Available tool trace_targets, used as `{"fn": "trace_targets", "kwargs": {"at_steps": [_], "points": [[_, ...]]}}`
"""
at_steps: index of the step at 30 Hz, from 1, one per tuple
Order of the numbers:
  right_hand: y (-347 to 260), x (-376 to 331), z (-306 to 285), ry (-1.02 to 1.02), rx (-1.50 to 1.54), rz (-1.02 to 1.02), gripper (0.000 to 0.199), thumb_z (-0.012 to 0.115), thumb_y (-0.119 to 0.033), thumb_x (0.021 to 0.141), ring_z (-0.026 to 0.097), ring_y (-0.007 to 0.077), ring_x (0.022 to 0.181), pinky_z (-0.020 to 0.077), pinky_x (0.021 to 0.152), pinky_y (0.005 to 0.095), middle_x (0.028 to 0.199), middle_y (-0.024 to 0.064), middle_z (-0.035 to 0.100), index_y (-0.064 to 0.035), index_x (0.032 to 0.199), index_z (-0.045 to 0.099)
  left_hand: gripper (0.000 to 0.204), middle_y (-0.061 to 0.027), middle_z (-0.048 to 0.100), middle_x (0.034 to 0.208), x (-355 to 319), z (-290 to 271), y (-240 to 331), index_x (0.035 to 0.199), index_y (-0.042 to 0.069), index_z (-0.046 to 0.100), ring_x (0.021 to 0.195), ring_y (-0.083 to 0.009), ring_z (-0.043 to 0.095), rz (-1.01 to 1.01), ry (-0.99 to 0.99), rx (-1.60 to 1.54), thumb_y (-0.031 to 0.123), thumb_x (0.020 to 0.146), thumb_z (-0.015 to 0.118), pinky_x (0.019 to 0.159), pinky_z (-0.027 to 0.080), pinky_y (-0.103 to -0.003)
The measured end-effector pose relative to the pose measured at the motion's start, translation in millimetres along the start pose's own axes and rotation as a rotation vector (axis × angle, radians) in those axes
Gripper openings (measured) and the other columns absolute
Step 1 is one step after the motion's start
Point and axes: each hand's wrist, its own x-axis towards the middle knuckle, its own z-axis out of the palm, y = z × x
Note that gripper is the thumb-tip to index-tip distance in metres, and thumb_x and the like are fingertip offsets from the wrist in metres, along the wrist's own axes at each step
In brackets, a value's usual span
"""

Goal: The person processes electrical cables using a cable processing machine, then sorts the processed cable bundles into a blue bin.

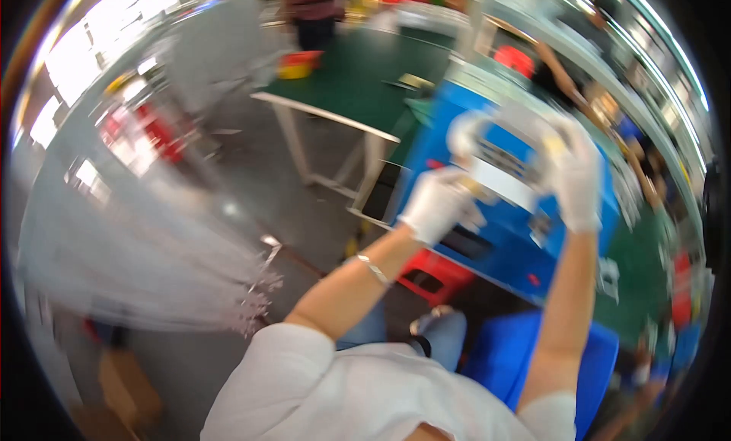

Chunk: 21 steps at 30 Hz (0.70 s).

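Motion blur softens the whole picture. My left hand (438,202), in a white glove with yellowish fingertips, has its fingers drawn together near the left end of a flat white plate (504,184). What it pinches is too smeared to name. My right hand (576,170), gloved alike, is curled at the right side of a grey-white fixture (525,125) behind the plate. Its fingertips are blurred, and I cannot tell whether it grips the fixture or only touches it. Both hands are over a blue machine (449,110) with a box-like body.
A blue chair or bin (499,346) and a red stool (434,277) are beside my legs. Left of the machine stands a green-topped table (343,79) bearing a red and yellow bin (298,65). Translucent sheeting (145,250) hangs at left. Other people work beyond the machine.
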Motion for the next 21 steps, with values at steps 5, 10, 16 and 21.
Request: {"fn": "trace_targets", "kwargs": {"at_steps": [5,10,16,21], "points": [[-16.6,-38.9,-36.6,0.082,-0.171,0.103,0.028,0.052,-0.008,0.093,0.055,0.0198,0.106,0.0392,0.096,0.0309,0.114,0.0094,0.057,-0.0008,0.119,0.054,0.028,-0.0102,0.064,0.095,-25.6,-64.9,15.9,0.107,0.005,0.064,0.083,-0.0158,0.063,0.778,0.521,0.707,0.013,0.08,0.07,0.076,0.051,-0.03],[-16.0,-58.3,-34.2,0.057,0.029,0.125,0.03,0.049,0.0,0.091,0.053,0.0188,0.11,0.0395,0.098,0.0301,0.119,0.009,0.056,0.0002,0.121,0.053,0.031,-0.007,0.06,0.095,-113.3,-195.2,96.8,0.11,0.005,0.059,0.078,-0.014,0.058,0.972,1.644,0.954,0.011,0.08,0.068,0.071,0.048,-0.029],[-28.0,-57.7,-28.4,-0.007,-0.031,0.025,0.03,0.046,0.001,0.091,0.052,0.0198,0.112,0.0375,0.101,0.032,0.119,0.0094,0.056,0.0003,0.12,0.055,0.03,-0.0121,0.062,0.096,-167.2,-256.2,157.1,0.102,0.004,0.064,0.078,-0.0265,0.061,0.714,2.096,1.378,0.023,0.079,0.066,0.076,0.048,-0.038],[-36.7,-68.2,-37.3,-0.03,-0.007,0.0,0.039,0.045,0.004,0.081,0.052,0.0199,0.113,0.0363,0.103,0.0328,0.117,0.0086,0.057,0.0009,0.118,0.056,0.031,-0.0131,0.065,0.095,-175.3,-228.4,179.7,0.098,0.01,0.068,0.09,-0.029,0.062,0.205,1.759,1.578,0.033,0.084,0.053,0.078,0.048,-0.041]]}}
